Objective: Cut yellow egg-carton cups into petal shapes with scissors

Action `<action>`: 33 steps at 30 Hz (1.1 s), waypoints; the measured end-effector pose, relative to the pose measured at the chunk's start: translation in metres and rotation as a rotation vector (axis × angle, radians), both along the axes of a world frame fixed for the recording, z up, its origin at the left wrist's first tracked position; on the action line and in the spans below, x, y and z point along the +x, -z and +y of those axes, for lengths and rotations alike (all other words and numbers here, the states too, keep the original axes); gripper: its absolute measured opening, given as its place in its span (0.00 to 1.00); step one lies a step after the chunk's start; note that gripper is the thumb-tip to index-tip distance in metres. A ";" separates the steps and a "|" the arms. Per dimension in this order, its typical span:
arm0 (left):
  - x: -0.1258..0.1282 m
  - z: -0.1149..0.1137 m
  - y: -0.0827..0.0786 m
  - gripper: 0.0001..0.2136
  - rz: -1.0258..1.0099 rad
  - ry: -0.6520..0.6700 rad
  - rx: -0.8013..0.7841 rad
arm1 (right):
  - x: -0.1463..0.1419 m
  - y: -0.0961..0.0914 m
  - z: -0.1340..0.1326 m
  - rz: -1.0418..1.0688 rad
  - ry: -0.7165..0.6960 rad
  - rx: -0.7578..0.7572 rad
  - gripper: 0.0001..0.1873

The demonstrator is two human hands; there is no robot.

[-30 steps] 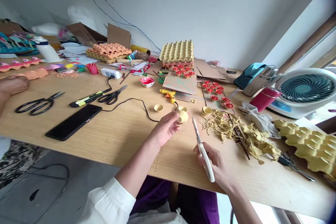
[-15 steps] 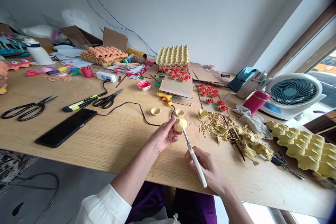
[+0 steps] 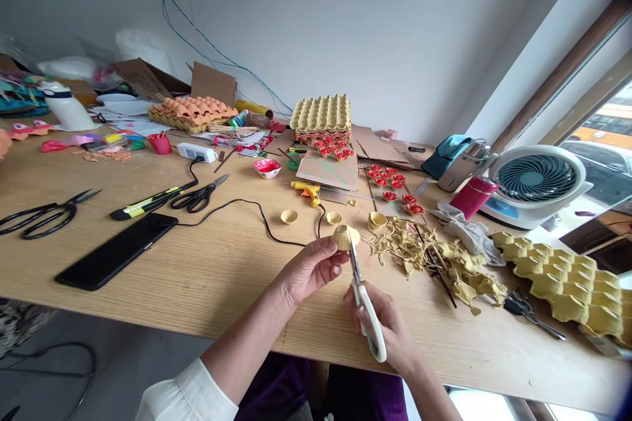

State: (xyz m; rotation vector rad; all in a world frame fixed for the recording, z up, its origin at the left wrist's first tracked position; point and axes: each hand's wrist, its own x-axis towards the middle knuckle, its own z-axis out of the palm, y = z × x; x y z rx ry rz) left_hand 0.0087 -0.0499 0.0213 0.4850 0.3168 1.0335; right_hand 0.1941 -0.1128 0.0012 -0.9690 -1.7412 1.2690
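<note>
Between the thumb and fingers of my left hand [image 3: 312,268] is a yellow egg-carton cup [image 3: 342,237], held above the table. My right hand [image 3: 388,322] grips white-handled scissors [image 3: 368,316], their blades pointing up and lying against the cup's right side. Just behind the cup stands one small trimmed cup [image 3: 334,218], with another cup [image 3: 289,216] to its left. A few nested cups [image 3: 378,220] sit to the right, beside a heap of yellow carton scraps [image 3: 409,243].
A yellow glue gun [image 3: 309,191] lies behind the cups, its black cord running left. Red paper flowers [image 3: 390,177] rest on cardboard. Egg trays [image 3: 320,113] are stacked at the back. At left are a phone [image 3: 116,253], black scissors [image 3: 200,194] and a cutter [image 3: 148,202]; a fan [image 3: 536,177] stands right.
The cup in my left hand has turned and shifted slightly right. The scissors have become more upright, and their handles have spread apart. The camera view has moved a little.
</note>
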 end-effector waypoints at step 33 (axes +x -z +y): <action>0.014 -0.010 -0.001 0.14 0.096 -0.129 0.049 | 0.002 0.008 -0.004 -0.158 0.137 0.164 0.19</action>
